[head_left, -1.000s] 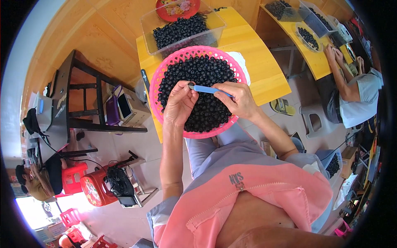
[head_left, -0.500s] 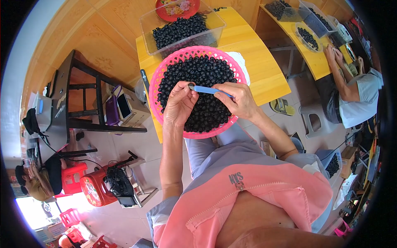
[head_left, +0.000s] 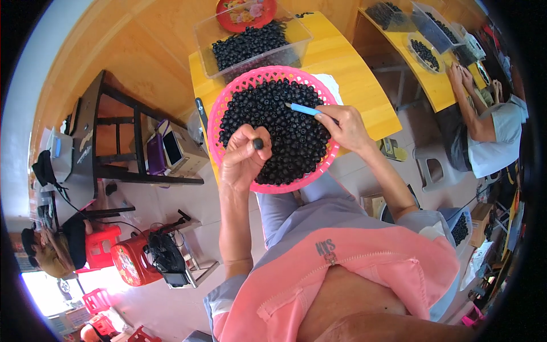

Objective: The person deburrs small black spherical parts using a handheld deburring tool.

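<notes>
A pink lattice basket (head_left: 213, 122) full of small round black beads (head_left: 290, 145) sits at the near edge of the yellow table, above my lap. Over its left side, my left hand (head_left: 244, 157) pinches one black bead (head_left: 258, 143) between thumb and fingers. My right hand (head_left: 345, 128) grips a slim knife (head_left: 303, 109) with a light blue handle and a short metal tip. The tip points left over the heap, apart from the held bead. The bead's far side is hidden by my fingers.
Behind the basket stands a clear plastic bin (head_left: 228, 73) of black beads, with a red floral tray (head_left: 246, 17) at its back. A dark-handled tool (head_left: 200, 111) lies at the table's left edge. At right, a co-worker (head_left: 490, 131) sits at another yellow table (head_left: 430, 91).
My right hand has drawn the knife away from the bead, up and to the right. My left hand has come down toward me and turned, so the bead now faces up.
</notes>
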`<action>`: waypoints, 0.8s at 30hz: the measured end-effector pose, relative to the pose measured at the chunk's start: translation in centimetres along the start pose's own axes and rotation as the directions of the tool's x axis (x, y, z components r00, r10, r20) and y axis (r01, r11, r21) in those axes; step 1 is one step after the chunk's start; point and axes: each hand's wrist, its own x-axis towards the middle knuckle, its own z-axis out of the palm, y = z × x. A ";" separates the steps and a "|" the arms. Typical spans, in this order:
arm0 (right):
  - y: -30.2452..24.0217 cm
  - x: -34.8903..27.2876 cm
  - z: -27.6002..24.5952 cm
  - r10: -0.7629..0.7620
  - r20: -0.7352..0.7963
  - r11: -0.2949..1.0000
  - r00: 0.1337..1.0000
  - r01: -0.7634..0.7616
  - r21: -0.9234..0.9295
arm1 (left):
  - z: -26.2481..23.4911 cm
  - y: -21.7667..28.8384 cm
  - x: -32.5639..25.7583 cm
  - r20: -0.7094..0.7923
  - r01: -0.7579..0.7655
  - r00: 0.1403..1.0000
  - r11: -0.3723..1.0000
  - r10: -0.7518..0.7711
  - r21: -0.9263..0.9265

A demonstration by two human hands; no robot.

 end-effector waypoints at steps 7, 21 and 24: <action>-0.7 -0.8 -0.8 0.084 -0.014 0.990 0.996 -0.082 0.112 | -1.2 0.4 1.1 -0.216 -0.032 0.976 0.997 0.016 -0.071; 1.6 -2.4 -2.5 0.251 -0.131 0.945 0.959 -0.214 0.246 | 0.0 8.8 12.4 -0.230 -0.061 0.874 0.567 0.427 0.821; 2.3 -2.6 -3.0 0.274 -0.128 0.944 0.953 -0.241 0.226 | 0.0 5.0 11.1 -0.214 0.131 0.967 0.456 0.136 0.880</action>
